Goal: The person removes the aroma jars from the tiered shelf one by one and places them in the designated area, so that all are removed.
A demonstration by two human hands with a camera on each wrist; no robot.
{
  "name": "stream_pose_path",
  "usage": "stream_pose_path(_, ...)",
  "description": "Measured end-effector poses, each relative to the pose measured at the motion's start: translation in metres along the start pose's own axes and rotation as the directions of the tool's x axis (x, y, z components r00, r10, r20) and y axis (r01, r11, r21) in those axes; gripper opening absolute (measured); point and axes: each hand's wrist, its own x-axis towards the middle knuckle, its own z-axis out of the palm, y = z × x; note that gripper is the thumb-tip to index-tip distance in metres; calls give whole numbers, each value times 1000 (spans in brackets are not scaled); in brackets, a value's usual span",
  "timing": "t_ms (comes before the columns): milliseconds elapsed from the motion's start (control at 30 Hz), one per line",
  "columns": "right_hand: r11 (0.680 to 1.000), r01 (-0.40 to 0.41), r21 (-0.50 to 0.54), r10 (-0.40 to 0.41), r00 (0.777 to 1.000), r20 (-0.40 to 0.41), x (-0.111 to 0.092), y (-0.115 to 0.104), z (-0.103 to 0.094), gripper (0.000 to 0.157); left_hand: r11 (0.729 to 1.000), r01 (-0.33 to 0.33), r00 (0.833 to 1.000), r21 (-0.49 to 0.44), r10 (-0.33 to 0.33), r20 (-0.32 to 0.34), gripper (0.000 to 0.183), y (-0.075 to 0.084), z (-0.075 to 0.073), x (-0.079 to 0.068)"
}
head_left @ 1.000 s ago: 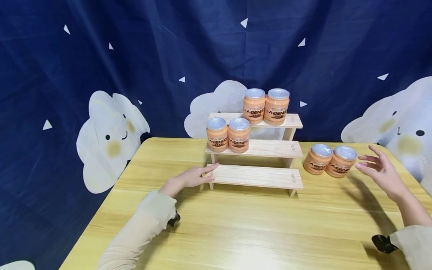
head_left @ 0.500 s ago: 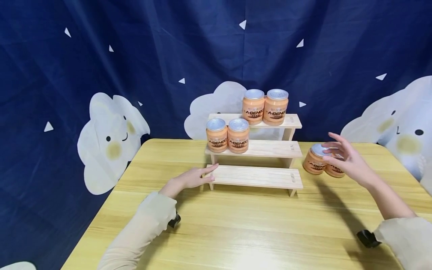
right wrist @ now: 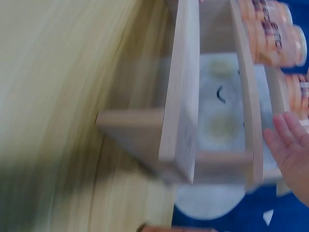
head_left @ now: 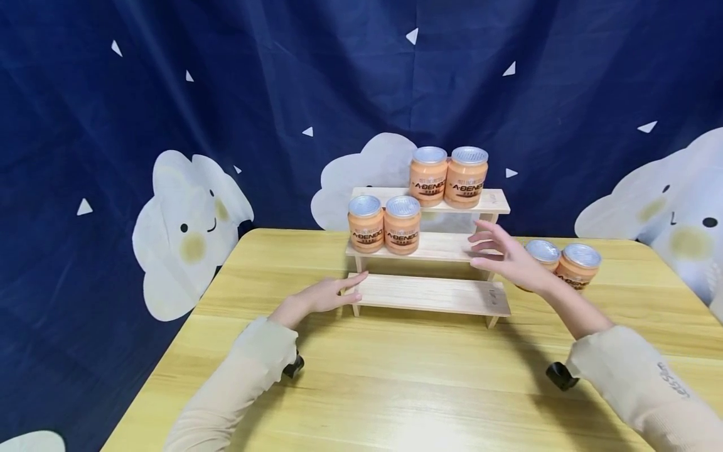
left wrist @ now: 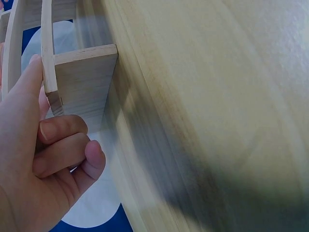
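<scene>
Currently six lidded orange jars [head_left: 402,226] stand upright: two at the middle shelf's [head_left: 443,247] left edge, two toward the top shelf's [head_left: 494,201] right edge, two toward the table's [head_left: 407,383] far right corner, partly behind the right hand [head_left: 508,258], its fingers apart; the left hand [head_left: 318,297] touches the lowest shelf's [head_left: 432,294] left edge, pinching or not I cannot tell

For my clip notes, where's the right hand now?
In the head view, the right hand is right of centre, by the right end of the middle shelf, partly hiding a jar.
</scene>
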Motion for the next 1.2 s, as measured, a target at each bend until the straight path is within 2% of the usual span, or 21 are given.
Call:
stream_pose_path(167,999,-52,-8,52,998,34,22,-4,19,70,1000,0,1000,-17,0,10,59,1,-1,0)
stream_pose_path(300,996,-88,24,87,995,40,40,-6,31,71,1000,-2,1000,-25,2,11,59,3,-1,0)
stream_pose_path(533,994,-86,60,85,996,24,66,-10,52,83,1000,0,1000,-10,1,13,59,2,-1,1)
stream_pose_path(700,996,-77,47,78,997,-26,78,-14,64,90,1000,1,1000,-16,-1,7,59,2,-2,-1)
stream_pose_path(1000,997,-72,15,73,989,-129,91,-19,81,88,1000,-7,1000,15,7,-11,58,1,-2,-1)
stream_pose_path(1200,998,-55,-24,49,978,-202,85,-43,88,82,1000,-22,1000,0,22,-6,59,0,-1,-1)
